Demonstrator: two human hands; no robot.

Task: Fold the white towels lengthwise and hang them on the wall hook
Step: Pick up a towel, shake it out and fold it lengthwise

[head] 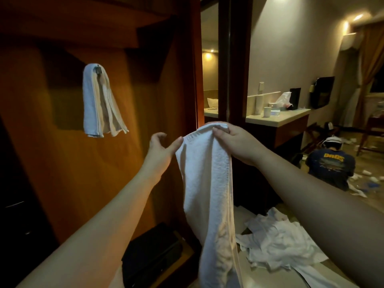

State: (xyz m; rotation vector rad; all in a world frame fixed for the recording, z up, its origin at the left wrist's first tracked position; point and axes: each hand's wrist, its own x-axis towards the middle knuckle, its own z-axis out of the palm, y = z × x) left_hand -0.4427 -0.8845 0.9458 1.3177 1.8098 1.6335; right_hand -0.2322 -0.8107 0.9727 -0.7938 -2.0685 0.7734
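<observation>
A white towel [209,183] hangs long and narrow in front of me, doubled along its length. My right hand [234,142] pinches its top edge from the right. My left hand [162,148] is just left of the top corner, fingers loosely spread, thumb tip touching the towel's edge. A second folded white towel [97,100] hangs from a dark metal wall hook [98,69] on the wooden panel, up and to the left of my hands.
The wooden wall panel [62,163] fills the left. A dark box [151,252] sits on a low shelf below. White linen [278,240] lies heaped on the floor at right. A person [330,163] crouches on the littered floor beyond a counter [276,119] with cups.
</observation>
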